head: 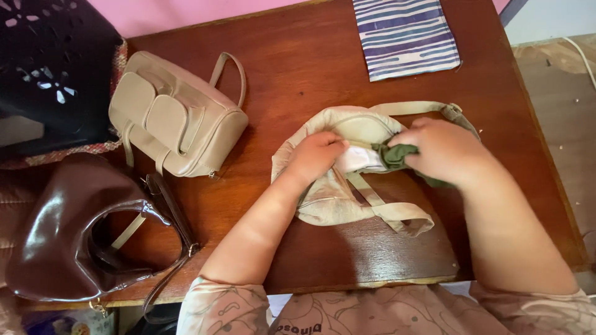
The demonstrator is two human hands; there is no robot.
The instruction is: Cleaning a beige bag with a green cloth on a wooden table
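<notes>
A cream fabric bag (335, 198) with straps lies flat on the wooden table (298, 80). My left hand (313, 155) grips the edge of its opening, where a white lining or cloth shows. My right hand (444, 152) holds a bunched olive-green cloth (397, 155) right at that opening, partly inside the bag. The rest of the green cloth is hidden under my right hand.
A beige two-pocket handbag (174, 118) stands at the left of the table. A glossy brown shoulder bag (74, 229) hangs over the front left corner. A blue-and-white striped cloth (403, 37) lies at the far edge. A black perforated object (49, 68) sits far left.
</notes>
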